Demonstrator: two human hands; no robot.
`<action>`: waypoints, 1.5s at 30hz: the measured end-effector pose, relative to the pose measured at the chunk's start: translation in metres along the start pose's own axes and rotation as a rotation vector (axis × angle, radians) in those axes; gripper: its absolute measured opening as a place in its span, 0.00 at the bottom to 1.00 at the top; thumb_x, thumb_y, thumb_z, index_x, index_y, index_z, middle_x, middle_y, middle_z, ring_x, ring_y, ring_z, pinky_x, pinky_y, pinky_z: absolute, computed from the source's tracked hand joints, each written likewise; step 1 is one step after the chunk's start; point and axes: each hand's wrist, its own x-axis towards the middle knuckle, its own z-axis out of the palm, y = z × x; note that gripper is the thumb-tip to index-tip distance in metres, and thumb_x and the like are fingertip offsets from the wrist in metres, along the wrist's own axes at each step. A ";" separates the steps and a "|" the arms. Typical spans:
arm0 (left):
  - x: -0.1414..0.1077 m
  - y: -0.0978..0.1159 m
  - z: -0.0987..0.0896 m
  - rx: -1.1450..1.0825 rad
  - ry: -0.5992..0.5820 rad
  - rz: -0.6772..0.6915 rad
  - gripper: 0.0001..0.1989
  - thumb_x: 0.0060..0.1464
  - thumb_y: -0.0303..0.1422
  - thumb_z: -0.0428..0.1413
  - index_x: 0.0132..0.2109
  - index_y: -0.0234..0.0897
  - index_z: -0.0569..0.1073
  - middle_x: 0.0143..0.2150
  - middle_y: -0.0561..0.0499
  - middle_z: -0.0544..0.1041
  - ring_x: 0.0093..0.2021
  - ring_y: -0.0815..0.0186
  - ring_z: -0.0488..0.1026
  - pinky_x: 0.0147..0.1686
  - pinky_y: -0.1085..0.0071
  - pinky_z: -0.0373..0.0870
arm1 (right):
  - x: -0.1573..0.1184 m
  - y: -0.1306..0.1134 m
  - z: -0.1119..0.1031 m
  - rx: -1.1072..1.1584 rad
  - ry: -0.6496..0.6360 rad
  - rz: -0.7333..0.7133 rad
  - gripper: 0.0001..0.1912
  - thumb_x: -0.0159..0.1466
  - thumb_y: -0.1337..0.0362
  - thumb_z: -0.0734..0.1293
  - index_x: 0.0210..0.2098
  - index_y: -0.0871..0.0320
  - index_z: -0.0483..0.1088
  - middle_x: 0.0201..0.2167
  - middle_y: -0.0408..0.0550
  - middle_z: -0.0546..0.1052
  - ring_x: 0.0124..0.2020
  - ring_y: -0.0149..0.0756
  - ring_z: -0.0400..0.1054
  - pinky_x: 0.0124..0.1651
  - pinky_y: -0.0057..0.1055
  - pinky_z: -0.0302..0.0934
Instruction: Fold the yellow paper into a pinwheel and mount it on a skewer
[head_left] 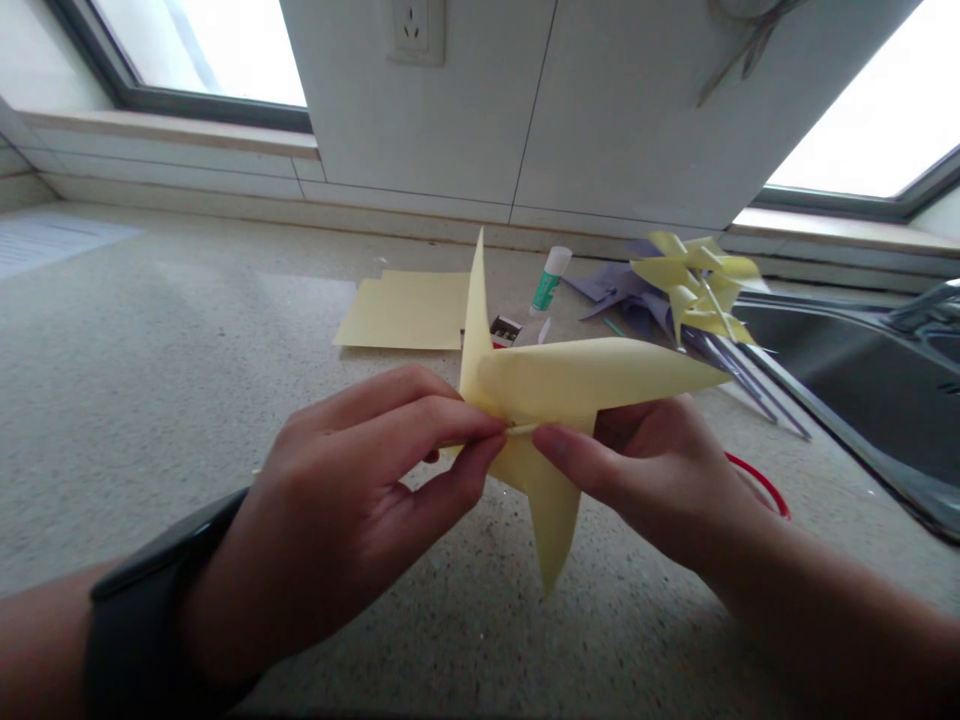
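Observation:
A yellow paper pinwheel (pixel 592 375) with pointed blades is held up between my hands over the counter. My left hand (pixel 375 460), with a black band on its wrist, pinches a thin pale stick (pixel 523 429) against the pinwheel's middle. My right hand (pixel 660 470) grips the pinwheel, its thumb on the near face at the stick's end and its fingers mostly hidden behind the paper. What lies between the left fingertips is largely covered.
Behind are yellow paper sheets (pixel 405 310), a glue stick (pixel 551 280) and a small open box (pixel 506 330). A finished yellow pinwheel (pixel 686 285) lies over purple ones (pixel 622 290) by the metal sink (pixel 847 370). A red loop (pixel 772 490) shows beside my right hand.

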 end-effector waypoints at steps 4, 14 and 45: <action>-0.001 0.000 0.000 0.007 0.008 0.017 0.06 0.60 0.29 0.59 0.44 0.45 0.77 0.40 0.55 0.79 0.35 0.70 0.77 0.30 0.76 0.77 | 0.000 0.002 -0.002 0.003 -0.015 -0.011 0.13 0.57 0.60 0.76 0.42 0.48 0.77 0.36 0.45 0.82 0.41 0.42 0.79 0.42 0.34 0.76; 0.000 0.006 -0.002 -0.006 0.010 0.035 0.06 0.60 0.28 0.59 0.44 0.43 0.76 0.40 0.56 0.78 0.36 0.73 0.76 0.40 0.76 0.78 | 0.001 0.011 -0.018 0.044 -0.153 -0.070 0.19 0.61 0.59 0.74 0.51 0.44 0.75 0.42 0.43 0.82 0.44 0.39 0.78 0.45 0.33 0.74; 0.000 0.010 -0.005 -0.022 -0.021 -0.050 0.05 0.60 0.29 0.58 0.42 0.45 0.76 0.39 0.59 0.78 0.34 0.75 0.74 0.36 0.81 0.74 | -0.002 0.016 -0.013 0.205 -0.145 0.054 0.15 0.61 0.64 0.73 0.49 0.51 0.77 0.41 0.45 0.83 0.42 0.37 0.79 0.45 0.29 0.74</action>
